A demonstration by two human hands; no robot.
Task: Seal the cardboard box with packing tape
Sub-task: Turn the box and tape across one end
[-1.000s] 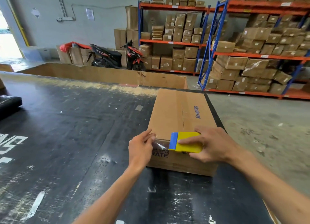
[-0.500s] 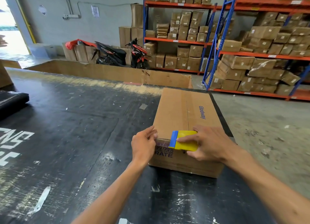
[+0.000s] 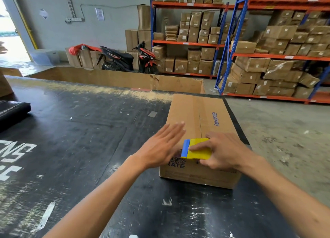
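A long brown cardboard box [image 3: 200, 116] lies on the black table [image 3: 80, 130], flaps closed, its centre seam running away from me. My right hand [image 3: 223, 152] grips a yellow tape dispenser with a blue edge [image 3: 195, 149] at the box's near top edge, over the seam. My left hand [image 3: 160, 146] is open, fingers stretched flat, hovering at the box's near left corner, blurred by motion. The tape itself is hard to make out.
A black bundle [image 3: 12, 111] lies at the table's left edge. A low cardboard wall [image 3: 116, 79] lines the far side. Beyond stand a motorbike [image 3: 128, 59] and shelving racks [image 3: 232, 41] full of cartons. Concrete floor [image 3: 285, 130] lies to the right.
My left hand has let go of the tape end at the box's near edge and opened flat, lifting forward over the left corner. The right hand and dispenser stay in place.
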